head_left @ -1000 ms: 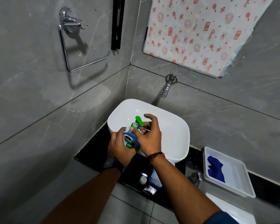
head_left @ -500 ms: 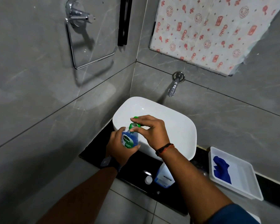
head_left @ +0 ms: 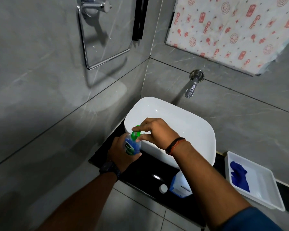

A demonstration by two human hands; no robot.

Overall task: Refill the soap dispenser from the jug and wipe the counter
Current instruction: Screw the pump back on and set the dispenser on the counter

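Soap dispenser, small clear bottle of blue liquid with green pump top (head_left: 132,145), is held up over the black glossy counter (head_left: 140,170) by the white basin's (head_left: 198,124) left edge. Left hand (head_left: 122,152) wraps the body, likely to steady it; right hand (head_left: 158,132) pinches the pump, likely for twisting. White jug (head_left: 178,185) and its white cap (head_left: 163,188) sit near the counter's front edge, under the right forearm, so there's little elbow room. White tray with blue cloth (head_left: 240,179) sits well apart, right.

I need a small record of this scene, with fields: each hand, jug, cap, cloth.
left hand: grips soap dispenser body, over the black counter
right hand: pinches the green pump top
jug: stands on counter in front of the basin, partly hidden by right forearm
white cap: lies on counter, left of jug
blue cloth: in white tray
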